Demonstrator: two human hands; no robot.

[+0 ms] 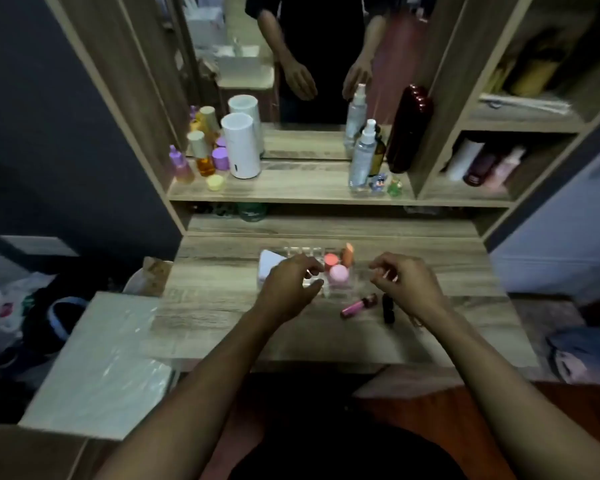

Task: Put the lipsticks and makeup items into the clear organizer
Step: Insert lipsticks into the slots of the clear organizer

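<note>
Lying flat — pink lipstick (358, 305) angled up-right

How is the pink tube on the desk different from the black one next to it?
The pink lip gloss tube is bright pink with a darker cap end; the black lipstick tube is dark all over. The pink lip gloss tube lies slanted, while the black lipstick tube points roughly straight toward the person. The pink one looks slimmer, the black one chunkier. Both lie on the wooden desk, outside the clear organizer, near the right hand.
</note>
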